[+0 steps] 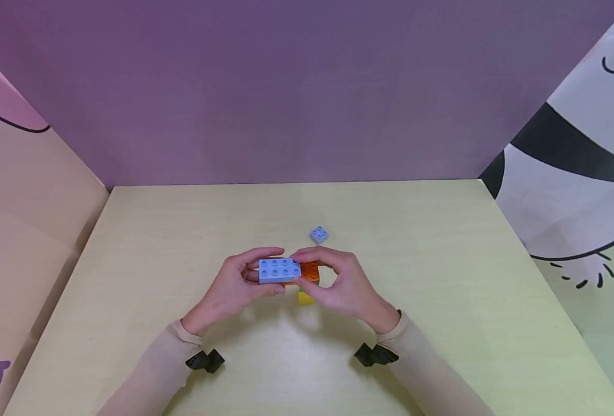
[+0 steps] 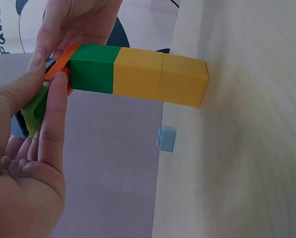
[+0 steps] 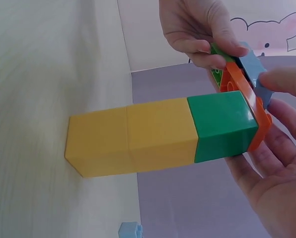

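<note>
The blue brick (image 1: 279, 270) lies over the orange brick (image 1: 310, 271), its right end pinched by your right hand (image 1: 344, 278); your left hand (image 1: 236, 282) pinches the light-green brick (image 2: 35, 108). Your forearms (image 1: 148, 370) angle inward.

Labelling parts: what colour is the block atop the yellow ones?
The block is green, clearest in the right wrist view.

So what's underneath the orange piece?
A dark green block, then two yellow blocks. Fingers partly cover the light green piece, so I can't tell whether it's under the orange piece too.
</note>
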{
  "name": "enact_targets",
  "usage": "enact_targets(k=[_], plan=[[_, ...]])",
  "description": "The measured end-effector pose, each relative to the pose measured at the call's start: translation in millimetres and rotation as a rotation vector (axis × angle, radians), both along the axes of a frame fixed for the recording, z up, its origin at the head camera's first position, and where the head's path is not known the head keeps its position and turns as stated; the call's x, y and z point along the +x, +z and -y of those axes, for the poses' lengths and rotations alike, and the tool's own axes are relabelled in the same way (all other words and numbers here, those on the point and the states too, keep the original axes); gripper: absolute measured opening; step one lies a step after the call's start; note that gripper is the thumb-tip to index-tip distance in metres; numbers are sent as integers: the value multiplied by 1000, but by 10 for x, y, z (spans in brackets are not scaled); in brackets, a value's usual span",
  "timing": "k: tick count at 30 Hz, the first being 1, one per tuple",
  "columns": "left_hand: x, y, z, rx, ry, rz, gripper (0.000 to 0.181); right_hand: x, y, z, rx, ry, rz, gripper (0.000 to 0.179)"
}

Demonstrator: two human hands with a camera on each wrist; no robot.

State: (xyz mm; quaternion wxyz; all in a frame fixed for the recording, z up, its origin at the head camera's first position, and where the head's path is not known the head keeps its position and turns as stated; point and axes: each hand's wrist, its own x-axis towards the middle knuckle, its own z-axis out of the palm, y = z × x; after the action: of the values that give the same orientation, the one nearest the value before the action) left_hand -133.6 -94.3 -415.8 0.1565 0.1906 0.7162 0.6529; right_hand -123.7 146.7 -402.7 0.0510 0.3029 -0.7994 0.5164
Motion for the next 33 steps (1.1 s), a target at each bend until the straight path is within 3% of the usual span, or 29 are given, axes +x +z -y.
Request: enact_targets(k=[11,19,33], plan=[[-8,35,4,-8,-3,-11,67,9,47,9,33,1,-43,33],[5,54,7,98,-42,11,42,7,62,12,35,21,-44,35],[34,155,-58,152,42,175,39,5,30,1,15,33,-65,33]])
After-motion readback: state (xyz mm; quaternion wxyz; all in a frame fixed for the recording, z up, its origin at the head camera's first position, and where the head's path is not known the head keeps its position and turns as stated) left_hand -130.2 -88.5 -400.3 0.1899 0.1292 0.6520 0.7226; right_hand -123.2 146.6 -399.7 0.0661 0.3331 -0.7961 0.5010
